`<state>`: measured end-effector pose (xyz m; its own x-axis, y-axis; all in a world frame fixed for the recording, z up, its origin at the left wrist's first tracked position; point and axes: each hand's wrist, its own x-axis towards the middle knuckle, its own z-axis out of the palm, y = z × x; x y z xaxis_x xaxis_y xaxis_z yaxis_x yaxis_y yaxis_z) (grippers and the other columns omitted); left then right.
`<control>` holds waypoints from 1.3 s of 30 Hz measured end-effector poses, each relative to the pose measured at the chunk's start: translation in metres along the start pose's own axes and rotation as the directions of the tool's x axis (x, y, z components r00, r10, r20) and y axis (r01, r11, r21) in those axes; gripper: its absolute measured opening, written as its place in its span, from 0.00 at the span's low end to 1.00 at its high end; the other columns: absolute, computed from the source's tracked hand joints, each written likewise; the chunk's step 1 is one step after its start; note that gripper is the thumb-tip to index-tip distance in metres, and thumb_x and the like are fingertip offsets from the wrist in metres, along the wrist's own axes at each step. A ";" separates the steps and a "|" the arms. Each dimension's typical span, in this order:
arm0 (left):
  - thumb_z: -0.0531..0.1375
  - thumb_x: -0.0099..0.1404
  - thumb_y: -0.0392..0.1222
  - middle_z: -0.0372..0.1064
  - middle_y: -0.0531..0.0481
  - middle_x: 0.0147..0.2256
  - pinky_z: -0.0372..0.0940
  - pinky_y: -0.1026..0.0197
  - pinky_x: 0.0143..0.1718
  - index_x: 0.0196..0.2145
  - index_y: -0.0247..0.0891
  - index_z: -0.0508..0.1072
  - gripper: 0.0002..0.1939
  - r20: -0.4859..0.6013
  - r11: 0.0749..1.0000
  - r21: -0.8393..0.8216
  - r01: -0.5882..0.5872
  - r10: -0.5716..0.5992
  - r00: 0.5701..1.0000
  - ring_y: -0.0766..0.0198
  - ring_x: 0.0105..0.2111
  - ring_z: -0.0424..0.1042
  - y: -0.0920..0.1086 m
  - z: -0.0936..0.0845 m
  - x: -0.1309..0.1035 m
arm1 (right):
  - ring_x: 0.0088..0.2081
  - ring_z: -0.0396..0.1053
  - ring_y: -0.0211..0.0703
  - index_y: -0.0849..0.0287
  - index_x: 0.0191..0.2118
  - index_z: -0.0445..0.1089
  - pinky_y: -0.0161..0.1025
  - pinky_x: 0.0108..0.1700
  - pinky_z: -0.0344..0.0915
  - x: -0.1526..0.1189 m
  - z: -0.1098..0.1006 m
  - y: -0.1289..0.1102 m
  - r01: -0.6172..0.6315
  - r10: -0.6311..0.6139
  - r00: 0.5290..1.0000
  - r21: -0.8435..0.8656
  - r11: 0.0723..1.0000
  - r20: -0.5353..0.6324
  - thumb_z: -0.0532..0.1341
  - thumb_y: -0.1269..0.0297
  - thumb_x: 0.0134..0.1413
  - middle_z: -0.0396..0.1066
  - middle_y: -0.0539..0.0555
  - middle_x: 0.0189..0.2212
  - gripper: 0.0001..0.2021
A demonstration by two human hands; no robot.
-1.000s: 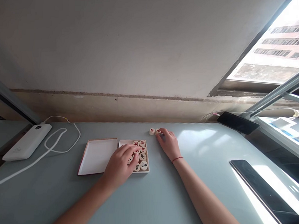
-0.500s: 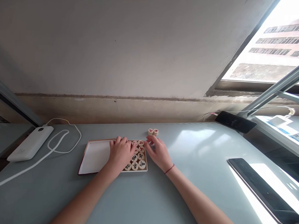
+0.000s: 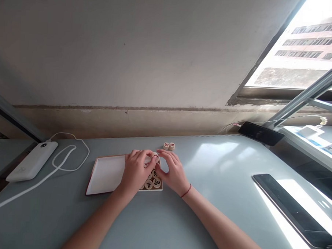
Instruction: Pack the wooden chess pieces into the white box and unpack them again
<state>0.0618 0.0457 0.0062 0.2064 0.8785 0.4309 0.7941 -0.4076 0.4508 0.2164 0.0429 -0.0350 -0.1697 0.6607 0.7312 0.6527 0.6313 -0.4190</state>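
Observation:
A shallow box lies on the grey table, with its white-lined lid (image 3: 106, 175) at the left and round wooden pieces (image 3: 148, 184) bearing black characters in its right part. My left hand (image 3: 136, 169) is over the box, thumb and fingers closed on a round piece (image 3: 155, 156) at the box's upper right. My right hand (image 3: 172, 171) curls around the right side of that same piece, fingertips near it; whether they press on it is hard to tell. Two small stacks of red-marked pieces (image 3: 169, 146) stand beside each other behind my right hand.
A white power bank (image 3: 33, 161) with a looping white cable (image 3: 63, 164) lies at the left. One phone (image 3: 261, 133) leans at the back right, and a larger dark device (image 3: 294, 211) lies at the right. The wall rises behind the table.
My left hand has shifted right and its fingers have closed on a piece at the box's upper right. My right hand has moved left over the box's right edge.

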 end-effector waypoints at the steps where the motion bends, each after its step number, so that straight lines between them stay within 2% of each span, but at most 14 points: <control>1: 0.55 0.66 0.44 0.75 0.53 0.35 0.58 0.56 0.44 0.35 0.42 0.70 0.06 -0.011 0.997 -0.073 -0.003 0.002 1.000 0.60 0.38 0.71 0.004 -0.002 0.000 | 0.45 0.71 0.46 0.54 0.46 0.62 0.45 0.45 0.68 0.000 -0.001 -0.002 0.020 -0.020 0.999 0.019 1.000 -0.028 0.57 0.72 0.55 0.72 0.57 0.45 0.13; 7: 0.56 0.64 0.47 0.74 0.52 0.35 0.65 0.62 0.36 0.35 0.41 0.70 0.08 0.070 0.880 -0.432 0.196 -0.184 0.980 0.63 0.34 0.71 0.015 -0.008 -0.002 | 0.43 0.72 0.44 0.53 0.45 0.64 0.43 0.44 0.69 0.006 -0.012 0.003 0.082 -0.077 0.989 0.040 0.996 -0.128 0.59 0.72 0.54 0.74 0.56 0.43 0.13; 10: 0.58 0.63 0.48 0.73 0.48 0.38 0.68 0.61 0.38 0.39 0.40 0.69 0.10 0.017 0.747 -0.626 0.224 -0.275 0.961 0.63 0.36 0.73 0.010 -0.005 -0.001 | 0.43 0.70 0.46 0.54 0.42 0.66 0.45 0.45 0.67 0.009 -0.022 0.024 -0.120 0.112 0.980 -0.045 0.992 -0.163 0.57 0.68 0.56 0.74 0.57 0.41 0.08; 13: 0.58 0.63 0.48 0.73 0.47 0.39 0.70 0.60 0.41 0.41 0.39 0.69 0.11 -0.006 0.652 -0.726 0.219 -0.324 0.946 0.63 0.37 0.74 0.003 -0.002 0.001 | 0.41 0.68 0.47 0.55 0.39 0.67 0.45 0.44 0.65 0.007 -0.027 0.051 -0.378 0.356 0.921 -0.149 0.914 -0.157 0.56 0.63 0.56 0.75 0.55 0.37 0.06; 15: 0.60 0.62 0.46 0.72 0.46 0.41 0.70 0.60 0.41 0.41 0.39 0.70 0.11 0.005 0.632 -0.738 0.237 -0.347 0.938 0.63 0.39 0.73 0.001 -0.001 0.001 | 0.40 0.67 0.48 0.54 0.37 0.68 0.46 0.44 0.63 0.003 -0.026 0.067 -0.465 0.451 0.885 -0.207 0.861 -0.114 0.56 0.62 0.55 0.75 0.53 0.36 0.06; 18: 0.61 0.60 0.44 0.71 0.45 0.43 0.71 0.61 0.41 0.43 0.39 0.70 0.13 0.047 0.616 -0.732 0.291 -0.380 0.924 0.63 0.40 0.72 0.000 0.001 0.001 | 0.40 0.67 0.50 0.54 0.35 0.69 0.47 0.44 0.61 -0.002 -0.020 0.082 -0.504 0.507 0.860 -0.256 0.825 -0.063 0.56 0.61 0.55 0.76 0.53 0.35 0.07; 21: 0.60 0.60 0.44 0.71 0.46 0.43 0.71 0.61 0.40 0.44 0.40 0.70 0.14 0.115 0.638 -0.702 0.316 -0.336 0.935 0.64 0.39 0.73 0.000 0.002 0.001 | 0.41 0.66 0.52 0.54 0.33 0.70 0.48 0.42 0.60 -0.003 -0.017 0.083 -0.512 0.519 0.853 -0.274 0.814 -0.051 0.56 0.60 0.54 0.76 0.54 0.34 0.07; 24: 0.60 0.62 0.46 0.72 0.49 0.39 0.71 0.61 0.38 0.42 0.41 0.72 0.12 0.158 0.705 -0.643 0.299 -0.261 0.952 0.64 0.35 0.74 0.000 0.004 -0.001 | 0.43 0.66 0.52 0.55 0.34 0.70 0.48 0.43 0.60 0.001 -0.019 0.067 -0.495 0.497 0.865 -0.260 0.829 -0.065 0.55 0.60 0.56 0.75 0.56 0.38 0.09; 26: 0.59 0.63 0.46 0.71 0.50 0.37 0.71 0.62 0.38 0.40 0.41 0.72 0.10 0.125 0.778 -0.581 0.238 -0.204 0.971 0.65 0.33 0.74 0.000 0.005 -0.003 | 0.42 0.67 0.49 0.56 0.36 0.69 0.45 0.44 0.62 0.006 -0.021 0.046 -0.440 0.441 0.897 -0.141 0.887 -0.028 0.54 0.58 0.58 0.74 0.56 0.38 0.10; 28: 0.58 0.64 0.43 0.70 0.51 0.37 0.70 0.62 0.37 0.41 0.42 0.73 0.08 0.061 0.860 -0.493 0.128 -0.113 0.992 0.66 0.33 0.73 0.000 0.008 -0.006 | 0.36 0.69 0.43 0.56 0.39 0.68 0.40 0.39 0.65 0.009 -0.021 0.018 -0.392 0.383 0.919 0.094 0.915 0.096 0.54 0.57 0.59 0.74 0.55 0.36 0.10; 30: 0.56 0.65 0.39 0.70 0.51 0.38 0.70 0.62 0.38 0.42 0.44 0.72 0.09 0.031 0.916 -0.401 0.010 0.002 1.000 0.66 0.34 0.73 0.001 0.011 -0.009 | 0.32 0.69 0.40 0.56 0.40 0.67 0.37 0.35 0.67 0.010 -0.017 -0.008 -0.432 0.389 0.899 0.259 0.864 0.201 0.57 0.56 0.57 0.74 0.53 0.34 0.10; 33: 0.54 0.65 0.33 0.69 0.51 0.40 0.69 0.62 0.40 0.45 0.46 0.71 0.14 0.028 0.938 -0.329 -0.112 0.128 0.991 0.64 0.38 0.73 0.002 0.015 -0.013 | 0.30 0.70 0.38 0.56 0.38 0.66 0.36 0.34 0.69 0.007 -0.009 -0.030 -0.501 0.445 0.865 0.365 0.785 0.231 0.55 0.59 0.58 0.74 0.51 0.31 0.08; 36: 0.53 0.65 0.32 0.69 0.50 0.42 0.69 0.61 0.42 0.47 0.46 0.70 0.16 -0.003 0.939 -0.299 -0.171 0.178 0.984 0.64 0.39 0.73 0.001 0.017 -0.014 | 0.36 0.72 0.40 0.55 0.43 0.65 0.39 0.40 0.71 0.005 -0.007 -0.022 -0.512 0.489 0.857 0.385 0.768 0.164 0.54 0.60 0.59 0.74 0.55 0.39 0.09; 39: 0.52 0.67 0.34 0.69 0.49 0.42 0.68 0.62 0.42 0.48 0.45 0.69 0.14 -0.020 0.949 -0.270 -0.161 0.161 0.987 0.64 0.39 0.73 0.000 0.017 -0.013 | 0.38 0.72 0.42 0.55 0.43 0.62 0.43 0.41 0.72 0.006 -0.013 0.011 -0.524 0.547 0.836 0.349 0.777 0.037 0.57 0.56 0.57 0.70 0.59 0.47 0.11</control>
<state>0.0691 0.0387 -0.0127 0.3206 0.7962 0.5132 0.5666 -0.5953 0.5696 0.2323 0.0481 -0.0284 0.1880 0.9129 0.3624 0.3383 0.2862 -0.8965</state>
